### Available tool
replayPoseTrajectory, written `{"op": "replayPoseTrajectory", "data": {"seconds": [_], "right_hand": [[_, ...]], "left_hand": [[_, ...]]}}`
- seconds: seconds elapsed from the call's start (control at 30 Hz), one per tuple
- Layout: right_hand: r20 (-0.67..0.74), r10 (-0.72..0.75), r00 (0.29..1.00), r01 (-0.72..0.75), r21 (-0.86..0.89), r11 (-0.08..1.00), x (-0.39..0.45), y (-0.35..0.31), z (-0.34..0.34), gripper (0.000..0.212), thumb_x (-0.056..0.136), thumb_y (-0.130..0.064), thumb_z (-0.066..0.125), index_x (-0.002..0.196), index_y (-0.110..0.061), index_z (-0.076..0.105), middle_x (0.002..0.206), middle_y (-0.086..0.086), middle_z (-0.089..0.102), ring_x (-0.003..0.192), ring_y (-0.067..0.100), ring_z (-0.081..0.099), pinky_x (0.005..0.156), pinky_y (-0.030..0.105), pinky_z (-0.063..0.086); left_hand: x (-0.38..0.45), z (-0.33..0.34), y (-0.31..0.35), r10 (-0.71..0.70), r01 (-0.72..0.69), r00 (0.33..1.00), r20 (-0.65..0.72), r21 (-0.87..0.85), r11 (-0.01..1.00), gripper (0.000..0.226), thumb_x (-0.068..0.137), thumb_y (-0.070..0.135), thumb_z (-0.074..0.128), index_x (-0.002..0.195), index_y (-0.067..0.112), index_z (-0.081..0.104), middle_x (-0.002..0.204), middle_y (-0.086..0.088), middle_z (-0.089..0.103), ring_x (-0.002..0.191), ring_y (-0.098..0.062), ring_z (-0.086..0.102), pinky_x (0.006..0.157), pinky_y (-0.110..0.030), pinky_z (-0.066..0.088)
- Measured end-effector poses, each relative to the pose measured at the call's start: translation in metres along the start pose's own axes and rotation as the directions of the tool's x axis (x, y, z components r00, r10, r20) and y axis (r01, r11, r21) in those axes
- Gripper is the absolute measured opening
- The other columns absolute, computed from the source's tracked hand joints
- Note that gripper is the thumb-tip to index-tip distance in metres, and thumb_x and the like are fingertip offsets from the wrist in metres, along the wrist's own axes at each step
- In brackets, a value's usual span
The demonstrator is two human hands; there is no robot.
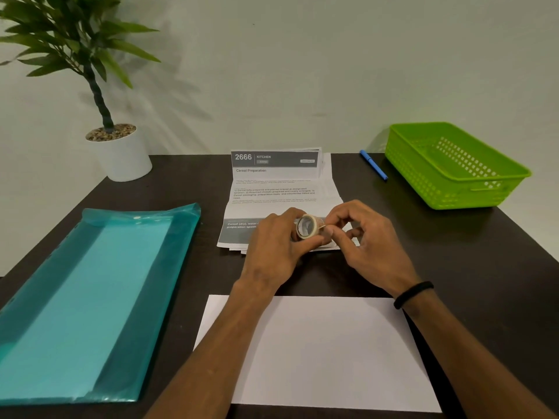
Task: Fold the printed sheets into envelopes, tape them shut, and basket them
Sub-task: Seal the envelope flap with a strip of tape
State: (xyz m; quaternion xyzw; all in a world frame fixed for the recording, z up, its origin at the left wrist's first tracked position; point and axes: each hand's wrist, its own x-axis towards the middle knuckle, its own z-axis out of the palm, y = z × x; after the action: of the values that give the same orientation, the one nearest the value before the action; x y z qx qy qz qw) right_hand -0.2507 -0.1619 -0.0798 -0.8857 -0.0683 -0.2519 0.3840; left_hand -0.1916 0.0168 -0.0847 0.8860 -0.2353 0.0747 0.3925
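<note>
Plant (75,49) in a white pot sits far left at the back of the dark table (499,261); nearer and still left lies a teal plastic folder (90,297), long axis running front to back. Neither matters for the next move.

Centre: printed sheets (272,192), creased w/ top edge standing up, lie just beyond both hands. Blank white sheet (326,352) lies flat at the front edge under the forearms, long axis left-right, apart from the printed stack.

L hand (272,246) is curled round the tape roll (307,226), thumb below, fingers over the top, holding it just above the near edge of the printed sheets. Roll's open core faces the camera, so its axis points roughly toward the person. R hand (363,240) is touching the roll's right side, thumb and forefinger pinched at the rim, probably on the loose tape end; too small to be sure any tape is lifted.

Key relation, by my read: tape end lies on the R-hand side of the roll, so the pull should go rightward, away from L hand, w/ L hand bracing the roll.

Right back: blue pen (373,164), then green basket (453,167), well apart from both hands, closer to R hand. Nothing seen in it, so basketing looks not yet begun.
</note>
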Motion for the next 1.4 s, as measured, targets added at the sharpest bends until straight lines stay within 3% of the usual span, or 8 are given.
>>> {"op": "replayPoseTrajectory", "data": {"seconds": [0.1,0.3,0.47,0.67,0.87,1.03,1.27,1.4], "right_hand": [[-0.003,0.009,1.0,-0.009,0.005,1.0,0.0,-0.001,-0.002,0.005,0.094,-0.017,0.074,0.097,-0.017,0.07,0.099,-0.014,0.066,0.091,0.006,0.064,0.071,0.014,0.055],[-0.042,0.061,0.997,-0.06,0.034,0.998,0.0,0.001,-0.001,0.006,0.094,-0.019,0.074,0.098,-0.017,0.071,0.095,-0.016,0.068,0.089,0.006,0.066,0.073,0.017,0.058],[-0.155,0.176,0.972,-0.151,0.16,0.976,0.001,0.005,-0.006,0.012,0.091,-0.015,0.078,0.101,-0.016,0.071,0.094,-0.007,0.073,0.086,0.014,0.07,0.074,0.034,0.063],[-0.227,0.32,0.92,-0.247,0.298,0.922,0.003,0.005,-0.008,0.024,0.085,-0.02,0.085,0.104,-0.023,0.069,0.084,-0.002,0.077,0.08,0.017,0.075,0.07,0.045,0.064],[-0.324,0.461,0.826,-0.332,0.38,0.863,0.004,0.01,-0.015,0.014,0.091,-0.01,0.076,0.103,-0.017,0.071,0.08,0.002,0.078,0.067,0.018,0.074,0.067,0.041,0.065],[-0.341,0.506,0.792,-0.387,0.36,0.849,0.003,0.018,-0.016,0.015,0.093,-0.015,0.074,0.108,-0.015,0.069,0.08,0.0,0.079,0.068,0.016,0.076,0.067,0.036,0.064],[-0.369,0.541,0.756,-0.372,0.438,0.818,0.005,0.014,-0.017,0.018,0.104,-0.03,0.06,0.102,-0.015,0.07,0.078,0.001,0.078,0.064,0.017,0.071,0.06,0.03,0.061],[-0.419,0.484,0.769,-0.302,0.43,0.851,0.004,0.007,-0.018,0.03,0.107,-0.035,0.054,0.1,-0.012,0.072,0.072,0.007,0.074,0.061,0.015,0.067,0.057,0.026,0.057]], "left_hand": [[0.001,-0.001,0.0,-0.059,0.059,0.998,-0.005,0.025,0.998,0.077,0.068,0.079,0.063,0.123,0.024,0.065,0.109,0.001,0.073,0.094,-0.016,0.065,0.086,-0.038,0.058],[0.002,-0.003,0.0,-0.054,0.07,0.994,-0.094,0.173,0.982,0.07,0.07,0.082,0.067,0.11,0.026,0.072,0.095,0.0,0.072,0.086,-0.017,0.062,0.077,-0.042,0.056],[0.001,-0.009,0.001,-0.033,0.052,0.995,-0.097,0.2,0.978,0.067,0.073,0.076,0.073,0.117,0.025,0.071,0.104,-0.001,0.073,0.095,-0.019,0.059,0.086,-0.044,0.053],[-0.003,-0.002,0.0,0.207,-0.203,0.978,-0.018,0.129,0.971,0.058,0.072,0.061,0.084,0.116,0.027,0.069,0.097,0.01,0.059,0.095,-0.014,0.049,0.082,-0.037,0.049],[-0.005,0.003,0.008,0.348,-0.357,0.934,0.082,0.146,0.923,0.059,0.07,0.069,0.079,0.116,0.032,0.07,0.099,0.013,0.056,0.095,-0.009,0.044,0.081,-0.029,0.046],[-0.014,0.018,0.018,0.434,-0.461,0.884,0.172,0.177,0.869,0.063,0.078,0.069,0.074,0.127,0.031,0.068,0.109,0.01,0.064,0.102,-0.012,0.049,0.088,-0.035,0.047],[-0.018,0.024,0.022,0.366,-0.393,0.91,0.194,0.127,0.911,0.079,0.075,0.081,0.062,0.136,0.029,0.062,0.109,0.012,0.063,0.103,-0.007,0.046,0.095,-0.032,0.043],[-0.017,0.022,0.028,0.238,-0.242,0.97,-0.055,-0.092,0.966,0.054,0.083,0.068,0.068,0.119,0.028,0.07,0.095,0.011,0.064,0.09,-0.008,0.056,0.082,-0.026,0.05]]}}
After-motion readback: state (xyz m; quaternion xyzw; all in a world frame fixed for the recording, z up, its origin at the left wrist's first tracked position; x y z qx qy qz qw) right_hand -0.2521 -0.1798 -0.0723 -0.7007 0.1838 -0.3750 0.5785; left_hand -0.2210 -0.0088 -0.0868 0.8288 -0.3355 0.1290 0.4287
